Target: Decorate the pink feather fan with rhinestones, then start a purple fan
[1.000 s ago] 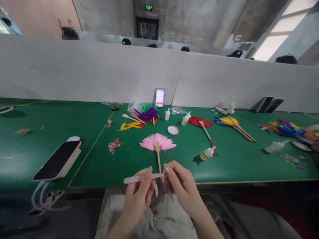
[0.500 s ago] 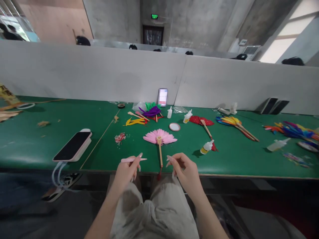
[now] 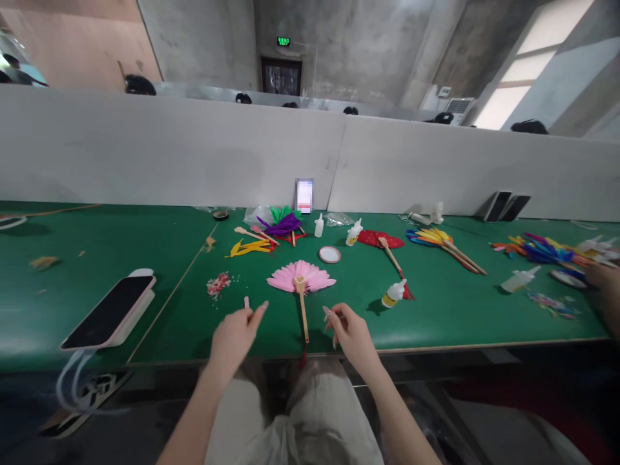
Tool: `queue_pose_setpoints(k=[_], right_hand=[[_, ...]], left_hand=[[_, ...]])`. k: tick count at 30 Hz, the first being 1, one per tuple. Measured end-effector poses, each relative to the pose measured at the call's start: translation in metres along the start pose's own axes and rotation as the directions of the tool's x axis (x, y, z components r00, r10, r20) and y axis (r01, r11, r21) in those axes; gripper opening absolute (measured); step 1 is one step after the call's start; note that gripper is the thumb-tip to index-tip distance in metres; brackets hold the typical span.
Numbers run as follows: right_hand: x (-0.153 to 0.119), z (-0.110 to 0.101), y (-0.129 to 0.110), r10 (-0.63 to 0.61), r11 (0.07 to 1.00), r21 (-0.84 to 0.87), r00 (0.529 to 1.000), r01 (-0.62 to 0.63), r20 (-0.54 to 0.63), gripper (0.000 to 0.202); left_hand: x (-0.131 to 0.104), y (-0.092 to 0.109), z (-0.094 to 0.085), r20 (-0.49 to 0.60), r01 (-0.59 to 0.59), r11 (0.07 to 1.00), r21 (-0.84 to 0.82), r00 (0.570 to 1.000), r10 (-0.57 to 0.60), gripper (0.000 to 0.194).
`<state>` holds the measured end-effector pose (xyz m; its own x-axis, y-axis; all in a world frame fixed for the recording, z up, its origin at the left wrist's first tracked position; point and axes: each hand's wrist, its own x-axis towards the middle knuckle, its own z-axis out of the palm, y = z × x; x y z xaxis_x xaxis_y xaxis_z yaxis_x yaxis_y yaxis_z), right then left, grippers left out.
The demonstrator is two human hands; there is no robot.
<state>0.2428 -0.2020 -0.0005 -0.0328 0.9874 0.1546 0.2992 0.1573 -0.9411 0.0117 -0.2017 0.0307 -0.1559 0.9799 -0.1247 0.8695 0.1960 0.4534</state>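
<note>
A pink feather fan [image 3: 301, 278] lies on the green table in front of me, feathers away from me and wooden handle toward the near edge. Small pale dots show at the base of its feathers. Left of the handle, my left hand [image 3: 236, 337] is closed around a slim pink pointed tool [image 3: 247, 302]; only its blunt end shows above the fingers. My right hand [image 3: 349, 330] is just right of the handle, apart from it, thumb and forefinger pinched together. Whatever may be between those fingertips is too small to make out. A pile of small red and white bits [image 3: 218, 284] lies beyond my left hand.
A shallow white dish [image 3: 330, 254], glue bottles [image 3: 393, 294], a red fan [image 3: 380, 239] and purple feathers [image 3: 281, 224] lie beyond. A power bank with a phone-like dark face [image 3: 110, 311] sits left. Another person's hand [image 3: 603, 278] reaches in at the far right.
My left hand has turned, so the pink tool now points away from me instead of lying sideways. The view has shifted right, and another person's hand has come into view.
</note>
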Motion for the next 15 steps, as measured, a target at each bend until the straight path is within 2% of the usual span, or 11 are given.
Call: queue_pose_setpoints(k=[1, 4, 8, 11, 15], right_hand=[[0.001, -0.001, 0.004, -0.004, 1.0, -0.016, 1.0, 0.004, -0.009, 0.036], [0.006, -0.003, 0.012, 0.006, 0.997, -0.078, 1.0, -0.006, -0.006, 0.039], [0.013, -0.001, 0.013, 0.033, 0.99, -0.135, 0.999, -0.033, 0.0, 0.04], [0.015, -0.004, 0.014, 0.044, 0.988, -0.15, 0.999, -0.047, -0.022, 0.039], [0.012, -0.014, 0.021, 0.054, 0.988, -0.139, 0.997, -0.061, -0.055, 0.038]], left_hand=[[-0.007, 0.011, 0.008, -0.003, -0.052, 0.998, 0.042, 0.999, 0.052, 0.05], [-0.017, 0.044, 0.035, 0.12, -0.181, 0.97, 0.164, 0.979, 0.163, 0.043], [0.0, 0.074, 0.062, 0.154, -0.228, 0.938, 0.261, 0.969, 0.193, 0.039], [0.014, 0.078, 0.062, 0.171, -0.267, 0.931, 0.251, 0.958, 0.228, 0.034], [0.01, 0.07, 0.037, 0.136, -0.238, 0.954, 0.184, 0.967, 0.215, 0.03]])
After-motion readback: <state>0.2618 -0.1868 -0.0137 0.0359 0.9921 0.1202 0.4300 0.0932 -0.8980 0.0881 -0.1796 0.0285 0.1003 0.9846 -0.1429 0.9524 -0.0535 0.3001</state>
